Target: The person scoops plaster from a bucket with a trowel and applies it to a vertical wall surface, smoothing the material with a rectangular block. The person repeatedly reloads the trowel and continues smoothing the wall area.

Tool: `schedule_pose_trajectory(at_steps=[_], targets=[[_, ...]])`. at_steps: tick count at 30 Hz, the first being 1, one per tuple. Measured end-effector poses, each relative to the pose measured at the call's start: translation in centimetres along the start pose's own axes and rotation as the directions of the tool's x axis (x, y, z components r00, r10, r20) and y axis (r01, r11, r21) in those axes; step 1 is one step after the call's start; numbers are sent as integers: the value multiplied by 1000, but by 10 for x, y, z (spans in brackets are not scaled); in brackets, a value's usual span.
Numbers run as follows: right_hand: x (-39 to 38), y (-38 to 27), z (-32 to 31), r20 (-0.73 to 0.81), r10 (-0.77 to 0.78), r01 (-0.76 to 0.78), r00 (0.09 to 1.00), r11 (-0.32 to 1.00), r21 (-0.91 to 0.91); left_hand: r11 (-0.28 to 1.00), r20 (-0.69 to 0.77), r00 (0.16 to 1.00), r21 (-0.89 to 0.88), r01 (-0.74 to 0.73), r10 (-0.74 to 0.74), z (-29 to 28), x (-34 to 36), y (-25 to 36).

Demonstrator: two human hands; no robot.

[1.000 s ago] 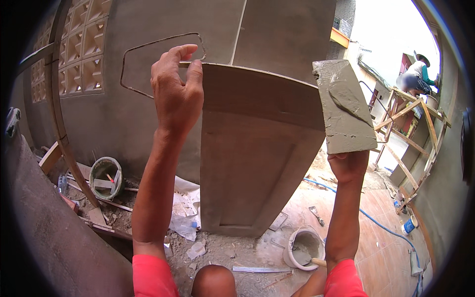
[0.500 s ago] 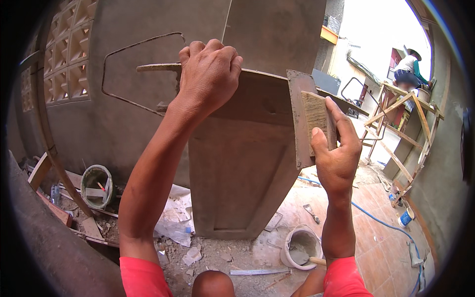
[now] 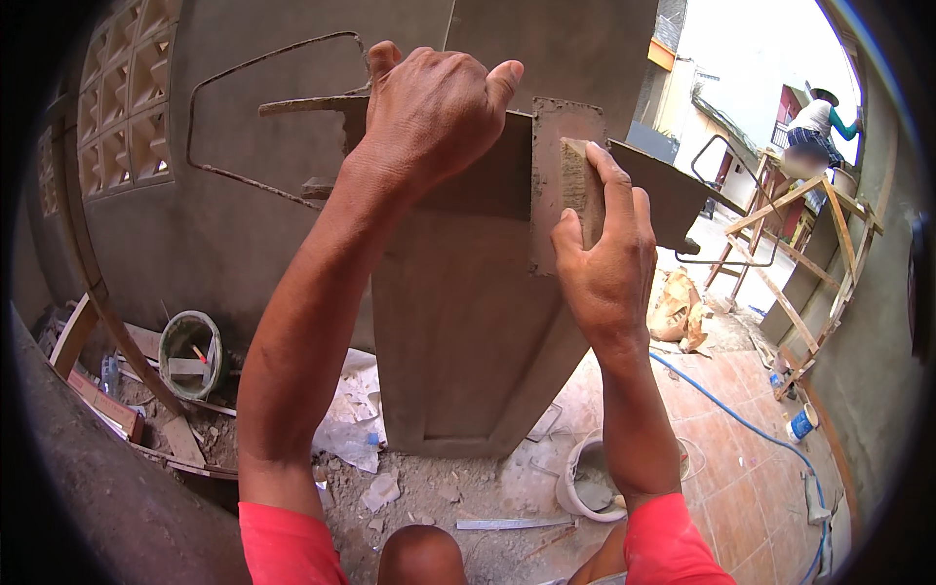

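Observation:
My right hand grips a plastering float by its block-shaped handle, the fingers on one side and the thumb on the other. The float's flat plate is upright against the upper part of a grey plastered pillar. My left hand is curled over the top edge of a cement-smeared board across that pillar, its thumb sticking out to the right. Its fingertips are hidden behind the edge. Bent metal rods stand out on both sides, a left rod and a right rod.
Below the pillar lie rubble, a white plastic sheet and a pale strip. A mortar bucket stands partly behind my right forearm; another bucket is at left. A blue hose crosses the tiles. A person works beside wooden scaffolding.
My right hand has carried the float leftward and slightly up across the pillar. My left hand has shifted a little up and right, its thumb now spread from the fingers.

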State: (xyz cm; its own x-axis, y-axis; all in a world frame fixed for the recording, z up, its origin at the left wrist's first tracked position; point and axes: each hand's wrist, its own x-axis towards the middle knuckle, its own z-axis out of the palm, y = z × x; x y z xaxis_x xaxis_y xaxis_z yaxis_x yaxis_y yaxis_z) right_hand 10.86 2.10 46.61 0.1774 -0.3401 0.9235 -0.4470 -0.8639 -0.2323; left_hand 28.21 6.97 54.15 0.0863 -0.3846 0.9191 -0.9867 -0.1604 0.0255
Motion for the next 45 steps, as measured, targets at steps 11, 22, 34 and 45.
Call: schedule_pose_trajectory(at_steps=[11,22,34,45], targets=[[97,3,28,-146,-193,174,970,976,-133,997,6,1000,-72,12,-12,-1,4,-4],[57,40,-55,-244,-85,152,966,950,271,996,97,995,-88,34,-25,-8,4,-9],[4,32,18,-266,38,13,963,982,188,999,131,991,-52,16,-9,-11,4,-8],[-17,51,34,-285,20,-26,958,1000,-17,999,100,995,-49,-24,29,-9,2,-13]])
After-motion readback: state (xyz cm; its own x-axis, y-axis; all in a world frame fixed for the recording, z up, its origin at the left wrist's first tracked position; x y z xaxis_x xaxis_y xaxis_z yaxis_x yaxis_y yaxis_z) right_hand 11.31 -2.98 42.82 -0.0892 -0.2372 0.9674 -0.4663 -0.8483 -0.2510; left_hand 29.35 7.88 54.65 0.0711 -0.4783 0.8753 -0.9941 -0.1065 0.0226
